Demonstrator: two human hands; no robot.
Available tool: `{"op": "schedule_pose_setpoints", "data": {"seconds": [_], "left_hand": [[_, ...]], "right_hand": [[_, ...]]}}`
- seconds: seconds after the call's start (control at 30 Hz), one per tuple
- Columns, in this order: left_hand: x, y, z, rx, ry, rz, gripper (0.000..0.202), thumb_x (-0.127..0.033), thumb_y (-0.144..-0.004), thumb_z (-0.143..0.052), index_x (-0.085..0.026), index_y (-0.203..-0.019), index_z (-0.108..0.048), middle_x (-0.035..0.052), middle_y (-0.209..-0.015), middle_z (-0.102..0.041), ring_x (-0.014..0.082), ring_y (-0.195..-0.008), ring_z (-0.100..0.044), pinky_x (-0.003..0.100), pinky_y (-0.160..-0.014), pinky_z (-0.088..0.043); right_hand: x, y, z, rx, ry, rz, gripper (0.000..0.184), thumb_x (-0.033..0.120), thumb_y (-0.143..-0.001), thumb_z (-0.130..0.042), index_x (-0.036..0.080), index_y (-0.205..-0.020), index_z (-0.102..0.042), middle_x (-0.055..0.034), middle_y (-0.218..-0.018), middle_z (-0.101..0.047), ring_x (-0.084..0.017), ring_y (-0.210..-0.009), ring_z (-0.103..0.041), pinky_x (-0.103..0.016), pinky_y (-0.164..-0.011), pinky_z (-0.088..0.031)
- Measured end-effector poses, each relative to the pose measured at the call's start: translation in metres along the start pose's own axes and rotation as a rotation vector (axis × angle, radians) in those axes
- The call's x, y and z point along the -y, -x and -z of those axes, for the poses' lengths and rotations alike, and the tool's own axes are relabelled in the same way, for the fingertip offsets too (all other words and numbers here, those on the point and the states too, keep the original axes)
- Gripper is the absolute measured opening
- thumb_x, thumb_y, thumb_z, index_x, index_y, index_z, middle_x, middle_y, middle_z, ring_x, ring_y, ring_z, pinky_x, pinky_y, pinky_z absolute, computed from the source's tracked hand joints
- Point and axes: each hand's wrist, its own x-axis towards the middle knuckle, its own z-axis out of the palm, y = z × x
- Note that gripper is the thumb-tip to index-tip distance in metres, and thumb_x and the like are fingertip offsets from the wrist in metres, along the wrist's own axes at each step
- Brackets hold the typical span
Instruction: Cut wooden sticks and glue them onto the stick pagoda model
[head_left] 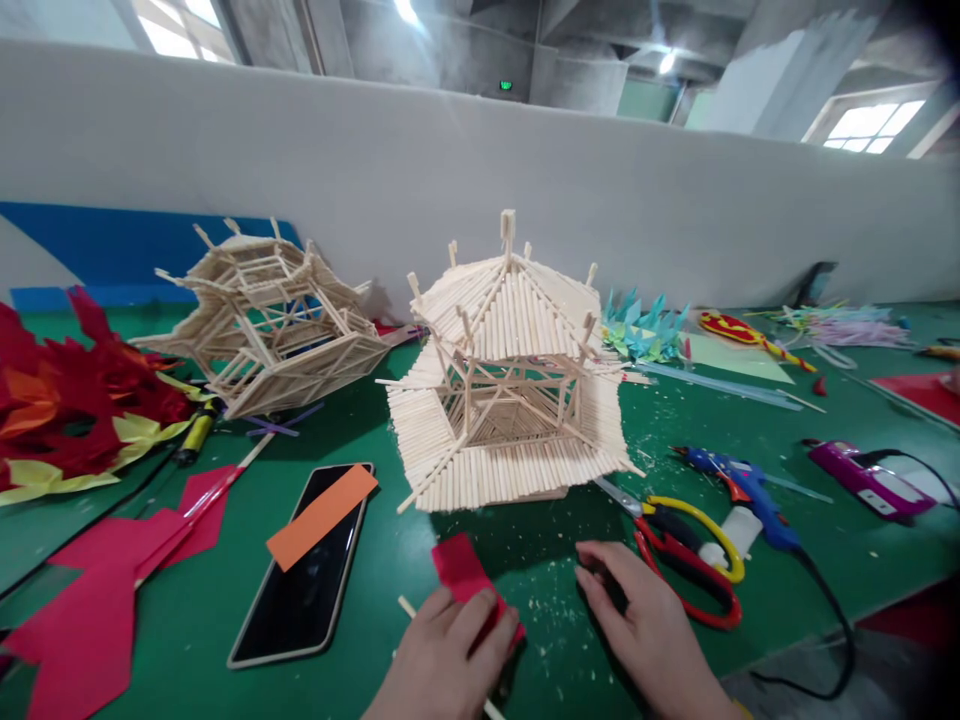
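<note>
My left hand [448,655] is at the front of the green table, its curled fingers pressing on a red paper strip [459,562]. A thin wooden stick [406,606] runs beneath that hand, showing at both sides. To the right, my right hand [646,628] rests on its side with thumb and fingers a little apart and nothing visible between them. Just beyond both hands stands a pavilion model [517,400] built of pale wooden sticks, with a pointed upper roof and a wider lower one. Scissors [690,565] with red and yellow handles lie beside my right hand.
A phone [300,610] lies at left under an orange paper strip [322,517], near red paper pieces [97,600]. A second stick model [285,320] leans behind. At right are a blue glue gun [742,490] with its cord and a purple device [862,480].
</note>
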Motion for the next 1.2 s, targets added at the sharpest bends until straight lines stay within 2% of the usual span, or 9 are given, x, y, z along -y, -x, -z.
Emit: {"op": "schedule_pose_setpoints", "data": {"seconds": [0.1, 0.23, 0.33, 0.43, 0.53, 0.63, 0.77, 0.9, 1.2], "left_hand": [[0.002, 0.004, -0.006, 0.003, 0.034, 0.018, 0.033, -0.014, -0.085, -0.027, -0.015, -0.088, -0.059, 0.0101, -0.072, -0.067, 0.0186, -0.051, -0.058, 0.031, -0.049, -0.046], [0.003, 0.007, -0.013, -0.048, 0.060, -0.003, 0.037, -0.013, -0.086, -0.020, -0.013, -0.089, -0.058, 0.0084, -0.065, -0.065, 0.0168, -0.049, -0.056, 0.029, -0.048, -0.045], [0.004, 0.010, -0.007, -0.152, -0.010, 0.002, 0.033, -0.011, -0.087, -0.024, -0.013, -0.091, -0.057, 0.0090, -0.074, -0.066, 0.0170, -0.062, -0.061, 0.029, -0.058, -0.046], [0.004, 0.011, 0.008, -0.184, -0.087, 0.114, 0.028, -0.011, -0.086, -0.030, -0.013, -0.094, -0.057, 0.0096, -0.076, -0.063, 0.0173, -0.065, -0.059, 0.029, -0.059, -0.045], [0.011, 0.011, 0.027, -0.121, -0.108, 0.261, 0.024, -0.016, -0.085, -0.037, -0.012, -0.099, -0.056, 0.0083, -0.071, -0.057, 0.0172, -0.057, -0.052, 0.029, -0.051, -0.041], [0.035, 0.016, 0.043, -0.035, -0.167, 0.295, 0.021, -0.020, -0.084, -0.042, -0.012, -0.092, -0.059, 0.0054, -0.066, -0.052, 0.0169, -0.053, -0.050, 0.029, -0.048, -0.039], [0.081, 0.029, 0.054, 0.103, -0.321, 0.534, 0.030, -0.028, -0.084, -0.038, -0.009, -0.081, -0.062, 0.0085, -0.071, -0.051, 0.0192, -0.057, -0.054, 0.029, -0.051, -0.042], [0.115, 0.030, 0.054, 0.405, -0.380, 0.788, 0.037, -0.034, -0.084, -0.033, -0.009, -0.094, -0.059, 0.0136, -0.091, -0.051, 0.0216, -0.067, -0.060, 0.030, -0.059, -0.045], [0.137, 0.007, 0.041, 0.573, -0.366, 0.723, 0.028, -0.025, -0.080, -0.035, -0.014, -0.072, -0.059, 0.0115, -0.077, -0.060, 0.0254, -0.067, -0.061, 0.030, -0.052, -0.041]], "right_hand": [[0.010, -0.006, -0.009, 0.006, 0.022, 0.075, 0.031, 0.028, -0.084, -0.044, 0.019, -0.114, -0.045, -0.0085, -0.102, -0.057, -0.019, -0.087, -0.056, -0.032, -0.077, -0.048], [0.035, -0.018, -0.017, 0.154, 0.046, 0.192, 0.034, 0.023, -0.085, -0.041, 0.018, -0.118, -0.044, -0.0095, -0.109, -0.055, -0.020, -0.100, -0.051, -0.034, -0.085, -0.043], [0.052, -0.029, -0.021, 0.219, 0.114, 0.196, 0.038, 0.024, -0.082, -0.044, 0.017, -0.119, -0.044, -0.0101, -0.112, -0.052, -0.022, -0.102, -0.048, -0.036, -0.087, -0.040], [0.069, -0.037, -0.031, 0.275, 0.248, 0.200, 0.039, 0.031, -0.071, -0.057, 0.019, -0.108, -0.052, -0.0085, -0.106, -0.053, -0.026, -0.095, -0.048, -0.040, -0.081, -0.041], [0.080, -0.039, -0.043, 0.320, 0.297, 0.212, 0.021, 0.034, -0.068, -0.060, 0.022, -0.085, -0.058, -0.0049, -0.099, -0.055, -0.025, -0.089, -0.049, -0.038, -0.073, -0.041], [0.078, -0.037, -0.045, 0.354, 0.288, 0.219, 0.010, 0.032, -0.076, -0.054, 0.023, -0.075, -0.058, -0.0014, -0.093, -0.058, -0.021, -0.087, -0.050, -0.034, -0.073, -0.040], [0.065, -0.033, -0.036, 0.358, 0.312, 0.163, 0.018, 0.023, -0.081, -0.047, 0.019, -0.095, -0.058, -0.0074, -0.095, -0.060, -0.023, -0.087, -0.052, -0.037, -0.076, -0.040], [0.059, -0.032, -0.028, 0.344, 0.327, 0.117, 0.031, 0.025, -0.081, -0.049, 0.017, -0.110, -0.054, -0.0124, -0.105, -0.057, -0.027, -0.095, -0.051, -0.040, -0.080, -0.039], [0.060, -0.034, -0.029, 0.340, 0.321, 0.107, 0.024, 0.029, -0.080, -0.050, 0.021, -0.102, -0.058, -0.0092, -0.101, -0.058, -0.025, -0.094, -0.051, -0.038, -0.081, -0.039]]}}
